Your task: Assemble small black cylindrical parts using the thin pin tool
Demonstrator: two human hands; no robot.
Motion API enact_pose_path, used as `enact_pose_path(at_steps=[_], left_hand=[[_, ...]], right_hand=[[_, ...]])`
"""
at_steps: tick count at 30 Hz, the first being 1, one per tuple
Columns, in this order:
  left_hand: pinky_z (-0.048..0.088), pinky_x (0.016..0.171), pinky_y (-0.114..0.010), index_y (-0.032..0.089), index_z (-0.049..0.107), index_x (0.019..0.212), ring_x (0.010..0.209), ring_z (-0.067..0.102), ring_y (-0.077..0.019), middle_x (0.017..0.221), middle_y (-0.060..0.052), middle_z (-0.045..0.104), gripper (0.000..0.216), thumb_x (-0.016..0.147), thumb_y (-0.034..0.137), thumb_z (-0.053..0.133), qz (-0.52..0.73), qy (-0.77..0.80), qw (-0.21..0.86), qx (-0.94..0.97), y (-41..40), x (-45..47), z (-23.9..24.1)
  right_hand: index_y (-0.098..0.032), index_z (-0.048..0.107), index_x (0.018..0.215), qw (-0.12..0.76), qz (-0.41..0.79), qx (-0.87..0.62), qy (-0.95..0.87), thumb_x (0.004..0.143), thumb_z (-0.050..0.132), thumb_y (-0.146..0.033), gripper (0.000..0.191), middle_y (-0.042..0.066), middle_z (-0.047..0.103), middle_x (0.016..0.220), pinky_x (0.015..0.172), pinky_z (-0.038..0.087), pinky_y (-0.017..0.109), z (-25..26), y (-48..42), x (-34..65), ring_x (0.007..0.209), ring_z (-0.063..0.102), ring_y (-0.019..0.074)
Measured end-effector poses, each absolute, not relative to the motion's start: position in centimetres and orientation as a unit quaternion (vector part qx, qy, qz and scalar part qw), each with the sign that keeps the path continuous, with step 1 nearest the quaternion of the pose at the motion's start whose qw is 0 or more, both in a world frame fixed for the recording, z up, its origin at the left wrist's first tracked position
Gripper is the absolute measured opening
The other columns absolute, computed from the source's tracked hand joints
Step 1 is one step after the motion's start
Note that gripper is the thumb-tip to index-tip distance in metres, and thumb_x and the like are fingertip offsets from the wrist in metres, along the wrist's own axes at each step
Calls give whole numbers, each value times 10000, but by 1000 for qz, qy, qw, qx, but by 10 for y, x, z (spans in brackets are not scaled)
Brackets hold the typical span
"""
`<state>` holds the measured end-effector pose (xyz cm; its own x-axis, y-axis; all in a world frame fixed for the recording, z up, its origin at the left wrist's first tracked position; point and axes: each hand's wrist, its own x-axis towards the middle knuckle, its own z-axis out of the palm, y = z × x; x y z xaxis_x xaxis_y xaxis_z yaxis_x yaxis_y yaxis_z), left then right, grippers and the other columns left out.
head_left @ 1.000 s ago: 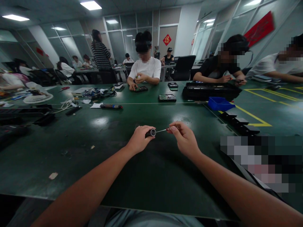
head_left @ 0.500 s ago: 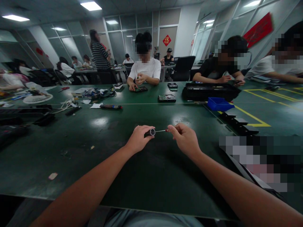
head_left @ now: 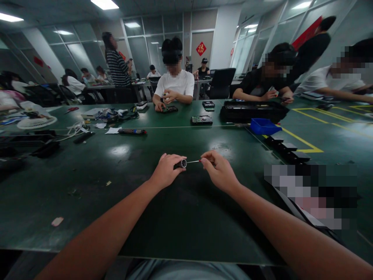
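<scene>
My left hand [head_left: 165, 172] is closed around a short dark cylinder with a silver-rimmed round end, which looks like a flashlight [head_left: 183, 163]. Its round end faces me and to the right; the rest is hidden by my fingers. In my right hand [head_left: 220, 172] is a thin screwdriver [head_left: 193, 161], its handle red near the shaft and mostly covered by the fingers. The metal shaft points left, with its tip at the flashlight's rim; whether it touches I cannot tell. Both hands are just above the green table [head_left: 175, 221].
Across the table lie a long black casing [head_left: 253, 112], a blue bin [head_left: 264, 126], a hard drive [head_left: 201, 120] and black parts in a row [head_left: 288, 149]. An electric screwdriver [head_left: 132, 132] and cables [head_left: 112, 114] lie to the left. Co-workers sit opposite.
My view has turned slightly, so the scene sits further left. My hands keep the same hold, with the shaft still at the flashlight. A person in black has appeared at the back right.
</scene>
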<state>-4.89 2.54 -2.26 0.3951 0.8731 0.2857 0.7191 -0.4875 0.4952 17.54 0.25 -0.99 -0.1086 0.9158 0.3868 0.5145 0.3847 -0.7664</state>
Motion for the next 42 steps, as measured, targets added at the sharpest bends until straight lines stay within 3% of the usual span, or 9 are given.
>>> enact_pose_path(at_steps=[5,12,16,18,23,28,33,36,42], left_hand=[[274,1155,-589,258,664,1260,1235,583,-269,1280,-60,680,370,894,238,705,260,485,137,824,28,-50,-27],[403,1076,-497,231,674,1254,1173,608,-255,1252,-70,691,366,889,236,712,289,460,143,828,32,-51,-31],[427,1047,-472,220,678,1248,1154,613,-249,1248,-69,691,370,881,227,723,297,463,143,823,32,-52,-31],[428,1043,-474,223,679,1247,1153,613,-251,1246,-69,693,366,883,226,720,294,464,144,823,31,-51,-30],[432,1043,-471,220,676,1253,1154,611,-255,1241,-69,692,369,886,224,716,288,467,149,823,28,-50,-26],[447,1046,-428,226,661,1277,1164,603,-238,1237,-68,679,392,888,212,710,319,458,159,814,27,-50,-25],[451,1024,-430,262,641,1318,1149,585,-234,1233,-64,661,407,915,211,671,280,411,106,861,31,-52,-23],[443,1024,-452,256,649,1309,1136,588,-247,1225,-66,670,392,919,225,667,238,420,94,870,34,-52,-25],[450,1018,-440,234,649,1307,1122,597,-245,1223,-61,674,413,897,220,694,230,446,129,855,35,-52,-28]], right_hand=[[-226,677,898,411,242,-523,-707,1006,392,-463,385,-2,613,639,587,399,312,-9,2,175,590,586,180],[-229,558,1076,464,292,-481,-684,951,475,-330,181,11,640,840,686,452,316,-14,1,175,760,614,188],[-233,591,905,433,298,-483,-700,998,411,-388,255,-15,553,705,649,417,314,-15,2,175,672,551,172],[-236,592,913,440,295,-493,-690,1009,393,-413,284,-21,542,678,633,414,315,-16,1,174,646,541,171],[-223,580,991,512,329,-476,-635,921,557,-411,201,34,666,851,723,491,350,-20,3,170,767,625,195],[-203,638,944,575,439,-439,-533,872,613,-513,319,52,681,846,808,549,398,-24,11,166,791,656,201],[-207,625,849,583,529,-434,-438,844,622,-578,371,0,602,666,713,572,376,-29,19,168,607,592,161],[-205,607,797,579,492,-482,-437,847,637,-555,355,-13,575,647,635,554,348,-33,22,171,540,534,136],[-211,601,899,575,414,-495,-503,928,529,-540,338,7,619,727,645,528,334,-36,20,172,646,597,166]])
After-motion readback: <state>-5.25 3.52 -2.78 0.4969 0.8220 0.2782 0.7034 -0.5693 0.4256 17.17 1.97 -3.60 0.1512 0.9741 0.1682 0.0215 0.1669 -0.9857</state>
